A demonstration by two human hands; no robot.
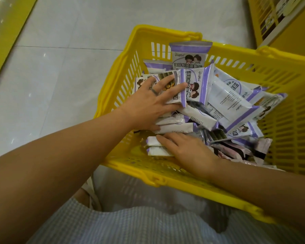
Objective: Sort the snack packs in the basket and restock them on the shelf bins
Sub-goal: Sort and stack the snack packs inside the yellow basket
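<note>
A yellow plastic basket stands on the floor in front of me, filled with several purple-and-white snack packs. My left hand holds a stack of these packs at the basket's left side, fingers spread over the top pack and thumb under the stack. My right hand lies lower, its fingers resting on two white packs near the front wall. One pack stands upright against the far wall. A few pink-and-black packs lie at the lower right.
Pale floor tiles spread out to the left of the basket. A yellow shelf unit with a wire bin stands at the top right. A yellow base edge runs along the top left. My checked clothing fills the bottom.
</note>
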